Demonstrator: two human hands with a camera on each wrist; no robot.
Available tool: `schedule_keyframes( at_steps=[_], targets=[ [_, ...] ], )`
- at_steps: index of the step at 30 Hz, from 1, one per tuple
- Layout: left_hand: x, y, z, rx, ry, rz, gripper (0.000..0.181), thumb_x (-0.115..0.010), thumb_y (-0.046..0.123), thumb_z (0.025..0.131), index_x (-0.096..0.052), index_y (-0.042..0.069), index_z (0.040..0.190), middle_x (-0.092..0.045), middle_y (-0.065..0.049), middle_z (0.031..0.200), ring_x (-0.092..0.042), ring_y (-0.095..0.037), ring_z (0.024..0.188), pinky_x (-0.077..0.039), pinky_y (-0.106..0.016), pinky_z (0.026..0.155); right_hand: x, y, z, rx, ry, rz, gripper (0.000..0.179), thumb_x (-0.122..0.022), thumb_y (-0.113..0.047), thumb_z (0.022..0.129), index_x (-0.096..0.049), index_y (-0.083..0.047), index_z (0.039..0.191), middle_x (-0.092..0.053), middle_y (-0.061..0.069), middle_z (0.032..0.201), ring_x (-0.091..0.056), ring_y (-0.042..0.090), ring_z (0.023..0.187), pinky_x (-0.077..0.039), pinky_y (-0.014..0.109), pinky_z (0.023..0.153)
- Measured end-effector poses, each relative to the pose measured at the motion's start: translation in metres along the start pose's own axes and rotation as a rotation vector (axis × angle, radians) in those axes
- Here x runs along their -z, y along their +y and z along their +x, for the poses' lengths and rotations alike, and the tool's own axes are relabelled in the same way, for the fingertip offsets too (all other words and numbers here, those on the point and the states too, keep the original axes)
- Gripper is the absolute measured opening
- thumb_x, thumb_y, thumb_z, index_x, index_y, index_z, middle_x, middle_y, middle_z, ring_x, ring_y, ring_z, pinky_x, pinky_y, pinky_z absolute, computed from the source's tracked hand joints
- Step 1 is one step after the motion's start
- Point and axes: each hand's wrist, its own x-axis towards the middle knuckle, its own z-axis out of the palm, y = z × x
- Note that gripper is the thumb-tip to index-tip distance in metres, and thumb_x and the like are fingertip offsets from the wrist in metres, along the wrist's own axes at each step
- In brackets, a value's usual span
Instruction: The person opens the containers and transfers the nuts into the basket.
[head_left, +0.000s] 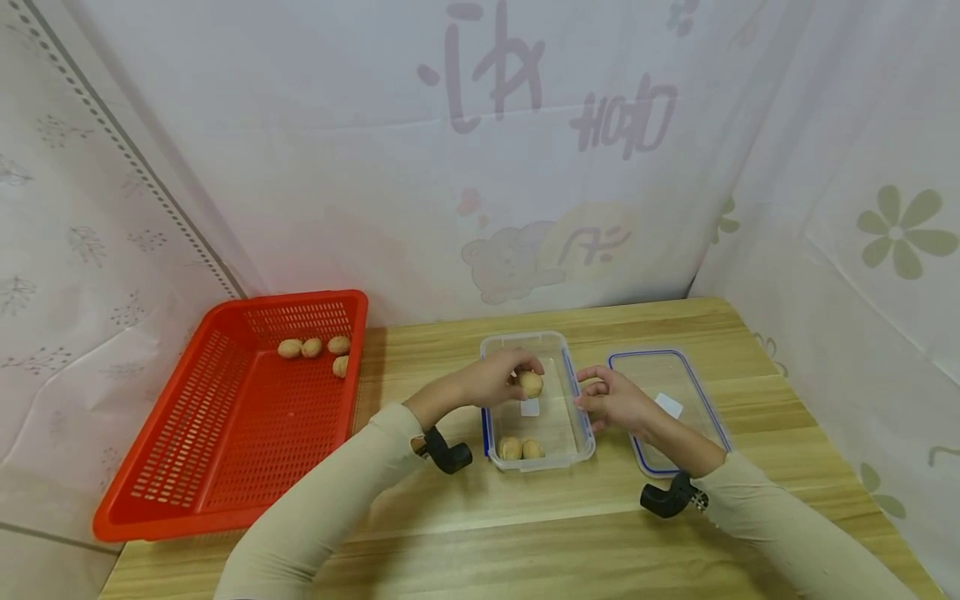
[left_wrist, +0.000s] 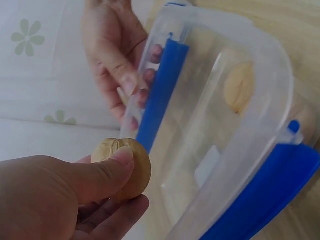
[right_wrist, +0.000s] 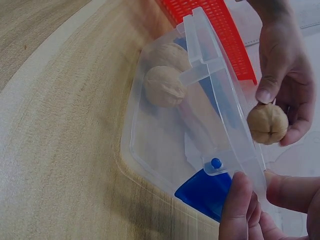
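Note:
My left hand (head_left: 491, 379) pinches a walnut (head_left: 531, 384) between thumb and fingers, over the open clear plastic box (head_left: 551, 461). The left wrist view has the thumb pressed on the top of this walnut (left_wrist: 131, 167). At the box's right side, my right hand (head_left: 617, 400) grips the wall near the rim; in the right wrist view its thumb (right_wrist: 292, 192) and fingers lie on either side of the edge, by a blue latch (right_wrist: 205, 192). Two walnuts (right_wrist: 164, 86) lie together inside the box at its near end.
A red plastic basket (head_left: 232, 521) stands at the left, with several walnuts (head_left: 312, 347) at its far end. Right of the box, a clear lid with a blue seal (head_left: 651, 364) lies on the wooden table (head_left: 525, 542), partly under my right forearm. Patterned curtains (head_left: 390, 167) hang behind.

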Motion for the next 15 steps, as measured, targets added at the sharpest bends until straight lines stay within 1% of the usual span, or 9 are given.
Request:
schedule_keyframes(
  at_steps=[3,7,11,15],
  targets=[
    [0.007,0.001,-0.002,-0.023,0.028,-0.004,0.034,-0.072,-0.005,0.091,-0.060,-0.005,0.123,-0.063,-0.014,0.113,-0.060,-0.024,0.105,-0.055,-0.027,0.089,0.000,0.000,0.000,-0.003,0.001,-0.001,0.048,-0.061,-0.002,0.100,-0.036,0.007,0.141,-0.060,0.006,0.094,-0.060,0.018,0.085,-0.059,0.034,0.066],
    [0.015,0.003,-0.005,-0.042,0.048,-0.016,0.034,-0.072,-0.005,0.091,-0.059,-0.006,0.123,-0.061,-0.015,0.113,-0.059,-0.024,0.105,-0.055,-0.025,0.088,0.000,-0.001,0.000,0.000,0.000,-0.003,0.048,-0.061,-0.002,0.100,-0.037,0.006,0.141,-0.060,0.007,0.095,-0.060,0.018,0.085,-0.059,0.034,0.066],
    [0.023,0.007,-0.010,-0.031,0.057,-0.046,0.035,-0.070,-0.005,0.093,-0.058,-0.007,0.125,-0.060,-0.015,0.115,-0.058,-0.025,0.107,-0.055,-0.027,0.090,-0.001,-0.001,-0.001,0.005,-0.005,0.005,0.048,-0.061,-0.001,0.100,-0.037,0.007,0.141,-0.060,0.008,0.096,-0.060,0.018,0.085,-0.060,0.035,0.066],
    [0.031,0.010,-0.015,-0.013,0.083,-0.069,0.035,-0.070,-0.006,0.093,-0.058,-0.007,0.126,-0.060,-0.016,0.116,-0.058,-0.027,0.108,-0.055,-0.029,0.092,0.000,-0.001,-0.001,0.010,-0.007,0.005,0.048,-0.061,-0.001,0.100,-0.037,0.007,0.141,-0.060,0.008,0.096,-0.060,0.018,0.085,-0.060,0.035,0.066]
  ],
)
